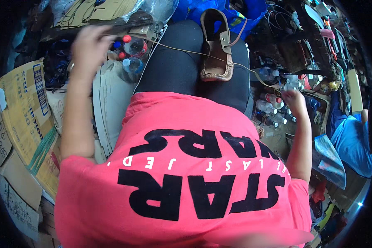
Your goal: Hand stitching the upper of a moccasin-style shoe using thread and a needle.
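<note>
A brown leather shoe upper (217, 58), gathered at the toe and with a lace in its eyelets, lies on my lap between my thighs, toe toward me. A pale thread (182, 50) crosses it and runs out to both sides. My left hand (91, 45) is raised at the far left, blurred by motion, its fingers curled where the thread leads. Out to the right, my right hand (294, 101) is closed on the thread's other end, which hangs in a slight curve. Neither hand touches the shoe upper.
Plastic bottles (133, 53) stand beside my left leg, and several more bottles (273, 105) lie at right. Cardboard boxes (27, 107) are stacked at left. A blue bag (252, 16) sits beyond my knees. Cluttered tools (318, 37) fill the far right.
</note>
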`<state>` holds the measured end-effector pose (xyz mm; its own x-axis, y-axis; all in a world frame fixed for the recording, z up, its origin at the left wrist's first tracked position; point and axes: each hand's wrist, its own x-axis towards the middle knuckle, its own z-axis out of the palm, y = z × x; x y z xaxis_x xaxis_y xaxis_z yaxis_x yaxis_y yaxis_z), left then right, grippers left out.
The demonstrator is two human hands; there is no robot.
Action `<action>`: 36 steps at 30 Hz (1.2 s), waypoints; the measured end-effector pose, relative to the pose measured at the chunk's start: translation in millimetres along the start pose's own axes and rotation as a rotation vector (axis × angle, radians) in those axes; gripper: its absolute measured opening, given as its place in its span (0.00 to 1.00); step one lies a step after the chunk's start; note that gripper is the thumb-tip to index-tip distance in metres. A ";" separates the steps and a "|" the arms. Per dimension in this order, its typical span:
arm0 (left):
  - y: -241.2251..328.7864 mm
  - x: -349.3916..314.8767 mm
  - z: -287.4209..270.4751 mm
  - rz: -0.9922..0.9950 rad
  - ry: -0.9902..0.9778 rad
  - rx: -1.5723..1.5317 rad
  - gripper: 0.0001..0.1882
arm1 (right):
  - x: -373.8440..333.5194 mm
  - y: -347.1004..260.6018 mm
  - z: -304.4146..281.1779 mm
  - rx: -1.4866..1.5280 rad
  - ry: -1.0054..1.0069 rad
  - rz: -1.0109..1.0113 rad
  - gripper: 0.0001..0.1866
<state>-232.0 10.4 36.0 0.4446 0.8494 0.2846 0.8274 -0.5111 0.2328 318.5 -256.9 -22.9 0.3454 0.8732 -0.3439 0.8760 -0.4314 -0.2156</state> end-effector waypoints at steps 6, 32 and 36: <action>157.9 33.8 98.4 0.305 -0.394 -0.748 0.31 | 47.8 -162.4 -14.8 0.652 -0.044 -0.512 0.07; 180.3 55.7 118.3 0.258 -0.901 -0.895 0.14 | 48.8 -157.5 5.8 0.637 -0.146 -0.540 0.08; 179.6 57.3 123.2 0.288 -0.902 -0.893 0.14 | 46.6 -168.1 9.9 0.693 -0.128 -0.579 0.09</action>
<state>-15.7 -16.4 -20.4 0.9280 0.3056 -0.2131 0.3069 -0.3028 0.9023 184.0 -145.9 -11.8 -0.1612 0.9817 -0.1010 0.4881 -0.0097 -0.8728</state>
